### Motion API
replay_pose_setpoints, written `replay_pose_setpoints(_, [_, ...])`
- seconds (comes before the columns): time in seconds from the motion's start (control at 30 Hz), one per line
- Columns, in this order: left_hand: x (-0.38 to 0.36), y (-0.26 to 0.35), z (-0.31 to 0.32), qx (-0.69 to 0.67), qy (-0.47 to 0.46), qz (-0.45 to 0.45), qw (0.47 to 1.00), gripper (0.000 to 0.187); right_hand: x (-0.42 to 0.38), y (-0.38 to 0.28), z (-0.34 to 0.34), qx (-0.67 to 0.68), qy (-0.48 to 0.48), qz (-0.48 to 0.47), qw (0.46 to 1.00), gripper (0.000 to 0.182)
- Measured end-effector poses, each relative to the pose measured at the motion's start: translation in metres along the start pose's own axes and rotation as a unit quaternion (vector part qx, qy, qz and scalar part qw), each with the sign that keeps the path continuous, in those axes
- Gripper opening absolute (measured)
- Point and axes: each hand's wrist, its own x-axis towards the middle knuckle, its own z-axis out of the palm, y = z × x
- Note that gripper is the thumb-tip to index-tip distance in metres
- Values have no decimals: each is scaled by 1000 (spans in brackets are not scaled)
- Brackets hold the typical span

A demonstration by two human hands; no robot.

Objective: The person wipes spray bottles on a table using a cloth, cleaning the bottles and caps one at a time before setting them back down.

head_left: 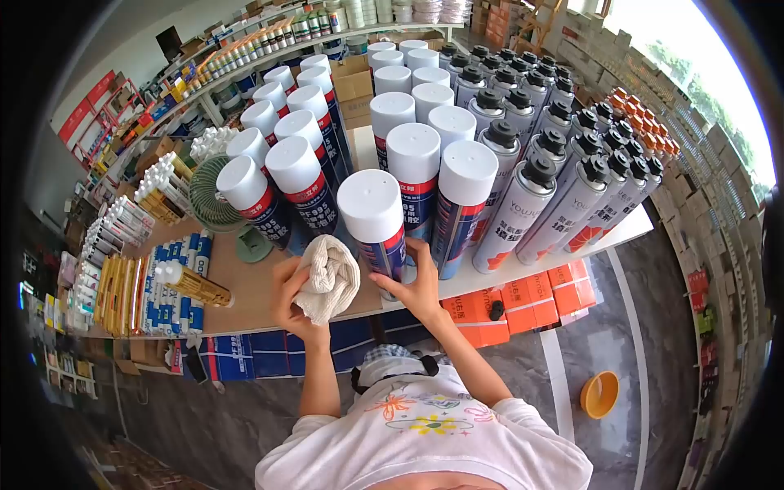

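My right hand [414, 282] is wrapped round the lower part of a white-capped spray can [371, 212] with a blue and red label. The can is upright at the front of the table. In my left hand [296, 298] is a bunched cream knitted cloth [328, 280], held just left of that can. Rows of matching white-capped cans [298, 175] stand behind and to the left, and more [465, 192] stand to the right. Whether the held can's base touches the tabletop is hidden by my hand.
Silver cans with black tops [523, 204] fill the table's right side. A green fan [214, 192] and sealant tubes [196, 284] are at left. Orange boxes [523, 304] sit below the table edge; a yellow bowl [599, 394] is on the floor.
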Motion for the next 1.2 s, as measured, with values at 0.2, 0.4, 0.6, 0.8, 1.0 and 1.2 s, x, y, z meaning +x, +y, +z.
replay_pose_setpoints(0.2, [1, 5, -5, 16, 10, 23, 1000, 29, -1, -11, 22, -116, 182, -10, 976, 80])
replay_pose_setpoints(0.4, [0, 15, -8, 42, 8, 31, 999, 32, -2, -5, 30, -152, 197, -39, 968, 82])
replay_pose_setpoints(0.6, [17, 34, 2, 69, -46, 146, 986, 37, 2, 3, 19, -117, 122, -101, 980, 88])
replay_pose_setpoints(0.8, [26, 41, 12, 58, -59, 183, 980, 37, 0, 2, -1, -26, -10, -50, 998, 84])
replay_pose_setpoints(1.0, [45, 59, 34, 155, -124, 270, 942, 36, 4, 17, 8, 28, 6, -16, 999, 78])
replay_pose_setpoints(1.2, [19, 33, 39, 160, -162, 237, 944, 41, 7, 48, 24, 128, 35, 51, 990, 47])
